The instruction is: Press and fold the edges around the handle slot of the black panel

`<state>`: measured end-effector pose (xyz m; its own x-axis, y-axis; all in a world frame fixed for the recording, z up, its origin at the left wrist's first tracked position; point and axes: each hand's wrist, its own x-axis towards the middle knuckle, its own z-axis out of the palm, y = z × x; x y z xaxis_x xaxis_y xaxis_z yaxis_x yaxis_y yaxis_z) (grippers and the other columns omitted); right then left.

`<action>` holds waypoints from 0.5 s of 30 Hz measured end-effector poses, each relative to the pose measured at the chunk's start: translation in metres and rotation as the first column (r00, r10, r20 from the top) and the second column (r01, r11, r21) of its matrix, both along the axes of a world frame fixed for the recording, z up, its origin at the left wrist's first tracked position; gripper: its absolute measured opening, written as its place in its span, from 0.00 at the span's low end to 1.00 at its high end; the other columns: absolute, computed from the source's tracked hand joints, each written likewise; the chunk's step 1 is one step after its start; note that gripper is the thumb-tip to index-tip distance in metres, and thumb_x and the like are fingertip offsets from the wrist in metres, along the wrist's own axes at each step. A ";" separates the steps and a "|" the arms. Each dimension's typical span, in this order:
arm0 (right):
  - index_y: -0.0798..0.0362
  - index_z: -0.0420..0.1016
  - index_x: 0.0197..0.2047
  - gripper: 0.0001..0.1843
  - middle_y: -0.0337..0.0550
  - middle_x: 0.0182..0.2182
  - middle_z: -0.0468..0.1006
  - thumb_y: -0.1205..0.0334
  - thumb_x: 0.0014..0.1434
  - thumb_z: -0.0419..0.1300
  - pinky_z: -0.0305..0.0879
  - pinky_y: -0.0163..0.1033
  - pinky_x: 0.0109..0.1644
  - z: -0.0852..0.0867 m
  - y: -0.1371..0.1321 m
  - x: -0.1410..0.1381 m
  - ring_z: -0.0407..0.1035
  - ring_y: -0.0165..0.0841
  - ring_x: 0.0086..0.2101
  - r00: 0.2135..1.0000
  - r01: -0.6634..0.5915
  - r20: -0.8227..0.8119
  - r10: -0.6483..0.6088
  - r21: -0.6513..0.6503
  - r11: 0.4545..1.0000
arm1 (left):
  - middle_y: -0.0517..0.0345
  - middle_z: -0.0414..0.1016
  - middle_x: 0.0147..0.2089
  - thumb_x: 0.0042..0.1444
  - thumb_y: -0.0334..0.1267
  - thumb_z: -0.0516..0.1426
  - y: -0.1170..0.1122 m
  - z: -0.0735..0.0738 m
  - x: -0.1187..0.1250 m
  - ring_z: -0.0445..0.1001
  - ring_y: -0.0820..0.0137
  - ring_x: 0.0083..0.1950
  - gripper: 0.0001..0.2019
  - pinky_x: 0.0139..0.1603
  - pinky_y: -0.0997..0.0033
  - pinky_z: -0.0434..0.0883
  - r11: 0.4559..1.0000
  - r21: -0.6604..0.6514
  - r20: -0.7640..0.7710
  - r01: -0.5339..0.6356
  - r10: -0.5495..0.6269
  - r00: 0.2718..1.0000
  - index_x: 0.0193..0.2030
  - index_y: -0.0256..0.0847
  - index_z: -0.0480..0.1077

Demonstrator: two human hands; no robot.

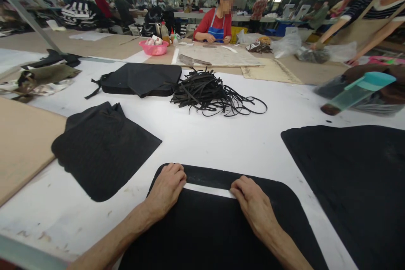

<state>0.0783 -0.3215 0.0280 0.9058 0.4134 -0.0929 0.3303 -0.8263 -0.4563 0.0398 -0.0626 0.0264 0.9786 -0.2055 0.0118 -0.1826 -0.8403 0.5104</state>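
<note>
A black fabric panel (209, 228) with rounded corners lies on the white table (202, 135) right in front of me. A long narrow slot (209, 190) is cut across it near its far edge, showing white table. My left hand (166, 190) rests at the slot's left end, fingers curled and pressing on the fabric edge. My right hand (253, 202) presses at the slot's right end, fingers curled the same way. Both hands pinch or hold down the cloth beside the opening.
A stack of black panels (101, 147) lies to the left, a large black sheet (354, 185) to the right. A heap of black strips (211, 93) and a folded black piece (139, 78) lie farther back. A teal-lidded bottle (357, 90) lies at right. People work at far tables.
</note>
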 end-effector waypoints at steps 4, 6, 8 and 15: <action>0.50 0.66 0.30 0.10 0.39 0.30 0.67 0.66 0.63 0.49 0.55 0.43 0.38 -0.004 0.000 -0.002 0.61 0.37 0.34 1.000 -0.008 0.029 0.009 -0.021 1.000 | 0.56 0.64 0.39 0.60 0.29 0.46 -0.002 -0.002 -0.003 0.61 0.65 0.42 0.08 0.44 0.59 0.62 1.000 -0.003 0.007 -0.023 0.023 1.000 0.32 0.40 0.61; 0.50 0.65 0.30 0.11 0.40 0.30 0.67 0.66 0.63 0.48 0.55 0.44 0.37 -0.008 0.000 -0.003 0.60 0.38 0.33 0.997 -0.018 0.079 0.020 -0.037 0.999 | 0.56 0.64 0.39 0.60 0.29 0.44 -0.004 -0.003 -0.004 0.61 0.65 0.41 0.09 0.43 0.58 0.62 0.999 0.000 0.011 -0.037 0.037 0.999 0.32 0.40 0.61; 0.51 0.65 0.29 0.11 0.41 0.29 0.67 0.67 0.62 0.47 0.54 0.44 0.36 -0.010 0.001 -0.003 0.60 0.38 0.32 0.991 -0.024 0.130 0.031 -0.055 0.998 | 0.55 0.64 0.39 0.61 0.29 0.44 -0.006 -0.003 -0.005 0.61 0.65 0.41 0.09 0.43 0.58 0.63 0.998 0.012 0.018 -0.055 0.054 0.998 0.32 0.40 0.61; 0.50 0.65 0.28 0.10 0.40 0.28 0.67 0.67 0.61 0.51 0.54 0.43 0.36 -0.004 0.005 -0.003 0.61 0.38 0.33 0.992 0.031 0.122 -0.019 -0.098 0.995 | 0.54 0.63 0.38 0.60 0.29 0.43 -0.008 -0.008 -0.003 0.62 0.64 0.40 0.09 0.42 0.57 0.64 0.995 0.029 0.048 -0.099 0.097 0.994 0.32 0.40 0.61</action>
